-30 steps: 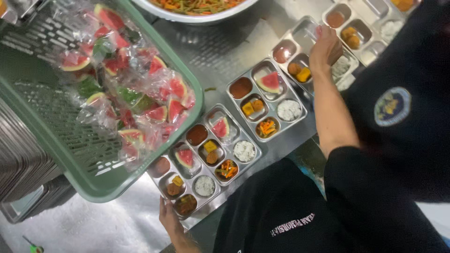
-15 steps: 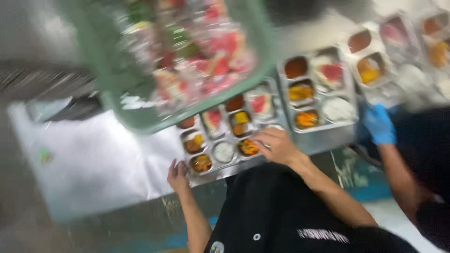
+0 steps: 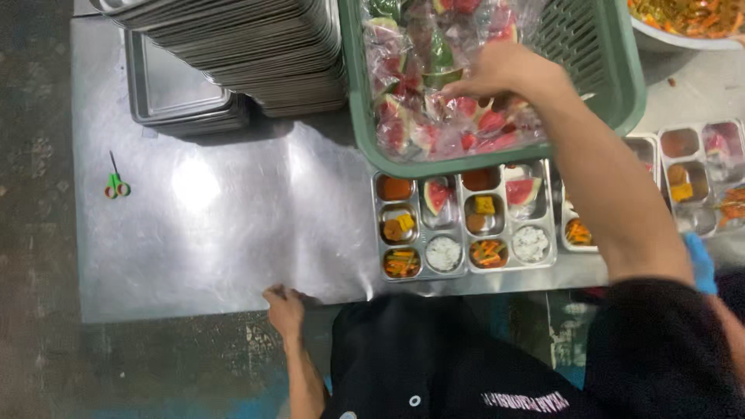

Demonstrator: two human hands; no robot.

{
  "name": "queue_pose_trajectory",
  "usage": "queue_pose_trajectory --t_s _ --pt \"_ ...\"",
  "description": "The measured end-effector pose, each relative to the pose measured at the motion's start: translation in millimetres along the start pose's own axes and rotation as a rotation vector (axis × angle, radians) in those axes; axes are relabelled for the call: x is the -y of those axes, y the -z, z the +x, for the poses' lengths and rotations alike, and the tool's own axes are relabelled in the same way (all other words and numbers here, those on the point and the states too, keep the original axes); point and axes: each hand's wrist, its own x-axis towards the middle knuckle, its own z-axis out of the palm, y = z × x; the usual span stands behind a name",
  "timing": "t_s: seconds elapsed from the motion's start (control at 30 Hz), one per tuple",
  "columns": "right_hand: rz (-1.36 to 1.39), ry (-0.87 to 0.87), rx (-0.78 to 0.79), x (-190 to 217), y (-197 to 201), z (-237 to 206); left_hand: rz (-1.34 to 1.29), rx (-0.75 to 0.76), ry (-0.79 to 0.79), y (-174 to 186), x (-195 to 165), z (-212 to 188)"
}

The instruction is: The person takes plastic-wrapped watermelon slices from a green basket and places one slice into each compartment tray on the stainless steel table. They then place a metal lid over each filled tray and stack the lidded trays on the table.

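At the near edge of the tabletop, about seven o'clock, the left hand rests on the steel rim, fingers curled over the lip and holding nothing. Just past the person's chest, toward one o'clock, stand two filled trays side by side, each with a melon slice in a far compartment, rice and vegetables nearer. More trays run on to three o'clock, partly under the arm, and a blue glove (another person's, by the look of it) shows at the edge there. Farther out, at twelve to one o'clock, the green basket overhangs the trays, heaped with wrapped melon. The right hand is down among the packets, fingers bent over them; whether it has closed on one I cannot tell. At eleven o'clock stands a stack of bare trays, and far out at nine, green scissors.

The basket's near wall hangs over the filled trays, so a push could tip it onto them, and a slippery packet lifted carelessly could drop into the rice.
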Motion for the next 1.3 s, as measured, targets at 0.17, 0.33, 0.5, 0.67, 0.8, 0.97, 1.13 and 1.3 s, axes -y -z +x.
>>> queue_pose_trajectory --t_s 0.17,0.33,0.5,0.67,0.8,0.97,1.13,1.3 --pt "-0.351 -0.283 0.225 14 -59 65 -0.208 0.284 0.208 18 18 42" --pt "-0.996 -0.590 -0.397 -30 -29 75 -0.244 0.285 0.303 13 33 67" --pt "-0.517 0.044 -0.331 20 -36 134 -0.178 0.243 0.213 -1 48 70" --pt "-0.064 0.377 -0.264 109 -76 170 -0.613 0.436 0.507 -14 55 75" --pt "0.226 -0.108 0.063 102 -76 158 -0.205 0.344 0.557 -20 58 80" --pt "-0.100 -0.562 0.223 41 -51 173 -0.243 0.373 0.580 -21 60 83" --pt "-0.494 -0.398 -0.386 13 -19 225 -0.349 0.334 0.551 -25 52 83" --pt "-0.257 -0.182 -0.394 28 -23 264 -0.424 0.352 0.588 -26 45 84"
